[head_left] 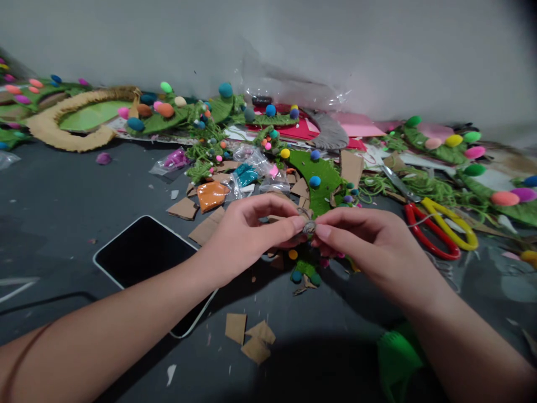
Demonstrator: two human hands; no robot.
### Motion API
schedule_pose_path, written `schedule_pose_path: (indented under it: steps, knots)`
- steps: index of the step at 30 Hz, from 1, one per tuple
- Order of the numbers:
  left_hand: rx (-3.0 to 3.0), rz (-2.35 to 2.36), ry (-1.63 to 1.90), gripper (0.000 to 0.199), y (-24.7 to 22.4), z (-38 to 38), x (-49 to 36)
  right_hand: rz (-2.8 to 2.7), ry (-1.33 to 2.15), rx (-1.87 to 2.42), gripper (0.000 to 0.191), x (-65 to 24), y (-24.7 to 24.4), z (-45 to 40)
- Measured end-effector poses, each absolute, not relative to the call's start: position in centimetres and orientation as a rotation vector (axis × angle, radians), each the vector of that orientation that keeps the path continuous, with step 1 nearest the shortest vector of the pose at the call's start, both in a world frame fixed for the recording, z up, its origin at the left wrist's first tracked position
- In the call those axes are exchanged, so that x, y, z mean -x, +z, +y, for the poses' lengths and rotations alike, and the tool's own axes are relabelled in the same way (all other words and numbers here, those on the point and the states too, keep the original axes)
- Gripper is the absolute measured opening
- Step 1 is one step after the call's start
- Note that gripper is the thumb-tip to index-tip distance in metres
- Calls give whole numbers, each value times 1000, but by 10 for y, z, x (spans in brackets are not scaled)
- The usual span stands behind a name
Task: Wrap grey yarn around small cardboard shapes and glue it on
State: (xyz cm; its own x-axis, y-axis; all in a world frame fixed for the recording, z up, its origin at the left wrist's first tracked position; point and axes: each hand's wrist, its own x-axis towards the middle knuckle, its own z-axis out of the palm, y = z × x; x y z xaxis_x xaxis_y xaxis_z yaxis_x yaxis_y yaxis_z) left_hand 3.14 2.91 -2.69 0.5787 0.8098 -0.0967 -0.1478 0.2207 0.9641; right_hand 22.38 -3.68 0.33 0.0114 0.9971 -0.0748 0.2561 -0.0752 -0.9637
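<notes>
Between my two hands is a small grey coil of yarn point(309, 226), held above the dark table. My left hand point(262, 226) pinches it from the left with thumb and fingertips. From the other side, my right hand point(369, 240) grips its edge, its lower fingers curled and partly hidden. A thin grey strand shows behind the right wrist, near the scissors. Just beyond the hands lies a green curved piece point(316, 173) dotted with coloured pom-poms. Cardboard scraps point(184, 209) are scattered beneath and left of my left hand.
A phone or tablet point(142, 246) lies under my left forearm. Scissors point(436, 221) with red and yellow handles rest at right. Small packets point(212, 196), green yarn point(377, 184), a beige ring point(46, 126) and pom-pom-covered green pieces line the back by the wall.
</notes>
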Motion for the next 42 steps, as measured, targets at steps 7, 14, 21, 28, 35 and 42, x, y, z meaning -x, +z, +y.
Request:
schedule_pose_path:
  steps: [7,14,21,28,35,42]
  knots:
    - [-1225,727,767,13,-27,28,-30,-1411,1111,1455,15,-225,5,-34]
    - [-1289,733,780,16,-24,28,-32,-1494,1078,1465,18,-227,5,-35]
    - [-1252,707,764,16,-24,28,-31,-1461,1086,1484,14,-224,4,-35]
    - [-1242,732,769,16,-23,26,-30,-1435,1057,1507,15,-221,3,-35]
    - [-1309,821,780,19,-24,26,-30,-1393,1058,1528,15,-219,2,-35]
    - [-1344,842,793,21,-25,26,-30,-1320,1143,1488,3,-220,1,-34]
